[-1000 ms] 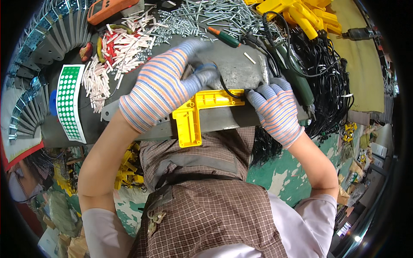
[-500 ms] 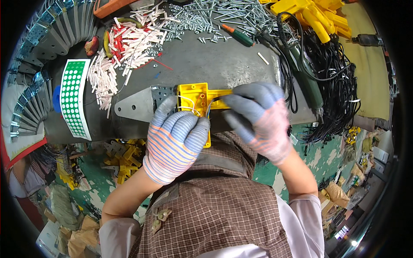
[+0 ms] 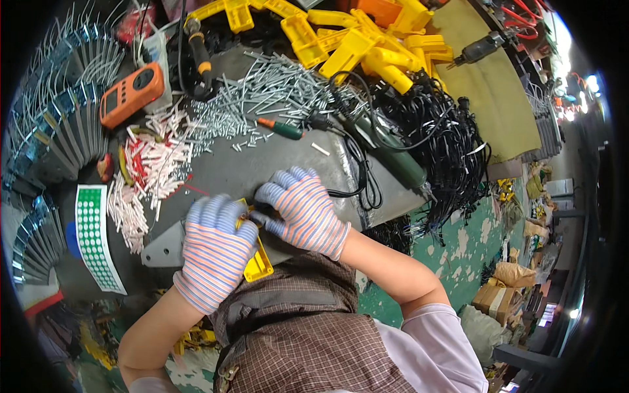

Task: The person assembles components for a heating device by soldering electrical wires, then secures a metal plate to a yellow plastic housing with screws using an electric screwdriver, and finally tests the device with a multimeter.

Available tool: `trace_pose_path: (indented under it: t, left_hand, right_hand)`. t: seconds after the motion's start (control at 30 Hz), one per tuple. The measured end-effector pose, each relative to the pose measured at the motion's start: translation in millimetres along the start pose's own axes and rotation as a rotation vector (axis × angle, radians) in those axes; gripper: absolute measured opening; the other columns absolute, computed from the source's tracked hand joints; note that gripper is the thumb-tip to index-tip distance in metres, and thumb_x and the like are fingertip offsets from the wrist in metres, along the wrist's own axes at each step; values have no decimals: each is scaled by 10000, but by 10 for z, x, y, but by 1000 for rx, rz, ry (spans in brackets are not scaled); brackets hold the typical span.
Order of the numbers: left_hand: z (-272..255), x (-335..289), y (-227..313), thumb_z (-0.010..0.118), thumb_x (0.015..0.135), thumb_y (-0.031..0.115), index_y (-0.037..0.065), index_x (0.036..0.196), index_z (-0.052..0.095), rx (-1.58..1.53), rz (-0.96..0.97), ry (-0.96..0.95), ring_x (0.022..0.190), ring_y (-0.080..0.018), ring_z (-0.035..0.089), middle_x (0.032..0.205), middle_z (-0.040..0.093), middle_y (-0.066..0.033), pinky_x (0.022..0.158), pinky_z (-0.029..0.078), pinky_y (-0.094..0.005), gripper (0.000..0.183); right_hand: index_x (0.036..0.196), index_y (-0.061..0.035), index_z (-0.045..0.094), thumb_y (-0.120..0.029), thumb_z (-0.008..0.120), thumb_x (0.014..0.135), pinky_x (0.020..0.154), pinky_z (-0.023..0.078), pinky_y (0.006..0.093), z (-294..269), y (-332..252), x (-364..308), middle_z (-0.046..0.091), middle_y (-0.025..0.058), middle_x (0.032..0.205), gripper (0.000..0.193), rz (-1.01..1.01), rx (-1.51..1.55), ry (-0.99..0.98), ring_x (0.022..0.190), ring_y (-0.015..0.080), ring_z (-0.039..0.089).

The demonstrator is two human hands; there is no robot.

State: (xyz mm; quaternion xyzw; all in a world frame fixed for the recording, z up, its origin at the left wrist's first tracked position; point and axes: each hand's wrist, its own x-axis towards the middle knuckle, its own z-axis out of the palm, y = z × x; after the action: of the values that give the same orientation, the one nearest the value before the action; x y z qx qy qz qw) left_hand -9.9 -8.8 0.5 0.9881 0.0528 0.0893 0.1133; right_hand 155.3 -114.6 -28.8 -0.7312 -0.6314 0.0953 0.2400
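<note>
A yellow plastic housing (image 3: 260,265) lies at the near edge of the dark work surface, mostly covered by my hands. My left hand (image 3: 216,252), in a striped knit glove, is closed over its left side, with the fingertips bent onto it. From under that hand a flat grey metal plate (image 3: 164,252) with holes sticks out to the left. My right hand (image 3: 304,213), gloved alike, has its fingers pinched together at the housing's upper right. Something dark shows at those fingertips, too hidden to name.
Behind my hands lie loose screws (image 3: 275,82), a green-handled screwdriver (image 3: 282,128) and white sleeves (image 3: 128,209). Yellow housings (image 3: 347,52) and black cables (image 3: 436,144) are piled at the back right. A green power tool (image 3: 393,150) and an orange meter (image 3: 131,95) lie nearer.
The view has turned, so the bench appears tilted and further left. My right hand has come in close to my left; its fingers were wider apart and further from the housing before.
</note>
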Motion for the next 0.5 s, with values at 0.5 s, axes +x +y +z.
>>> trace_pose_path:
  t: [0.5]
  left_hand:
    - [-38,20,23,759,707,250,259,1329,563,22,-188,-251,1146,-368,486,1307,509,-172,978,389,-489,652]
  right_hand:
    - [1167,-115,578,-301,665,804,896,448,453,-1193,1449,840,614,123,1122,417,410,-931,298,1065,309,571]
